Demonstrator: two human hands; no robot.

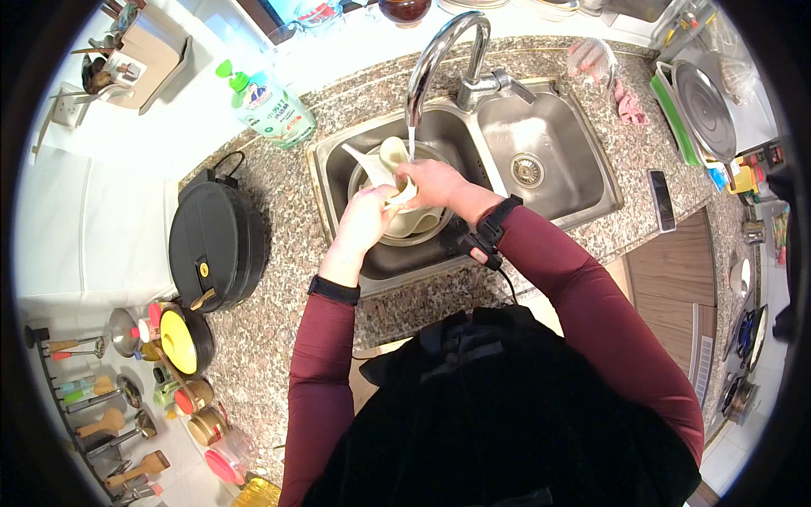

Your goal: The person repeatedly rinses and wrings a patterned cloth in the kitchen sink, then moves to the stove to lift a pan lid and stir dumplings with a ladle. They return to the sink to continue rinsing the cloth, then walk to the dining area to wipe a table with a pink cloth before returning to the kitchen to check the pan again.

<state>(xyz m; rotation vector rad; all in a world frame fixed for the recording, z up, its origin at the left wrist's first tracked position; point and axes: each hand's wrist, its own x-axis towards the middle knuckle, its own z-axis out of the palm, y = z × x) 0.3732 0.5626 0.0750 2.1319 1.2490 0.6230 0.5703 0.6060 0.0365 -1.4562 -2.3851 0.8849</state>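
Observation:
Over the left basin of a steel double sink [380, 279], my left hand [365, 218] and my right hand [434, 184] meet on a small pale piece [403, 194], which both grip; its exact kind is unclear. Water runs from the chrome faucet [415, 82] close beside my right fingers. Below my hands stands a round metal bowl [418, 239] with pale dishes in it. A pale spoon [394, 152] and another pale handled piece [367, 161] rest at its far side. My palms and some fingertips are hidden.
A pump bottle of dish soap [275, 111] stands behind the sink at left. A black round electric appliance [215, 244] sits on the left counter. At right are the second basin [545, 152], a phone [661, 199] and a pink cloth [628, 104]. Utensils hang at lower left.

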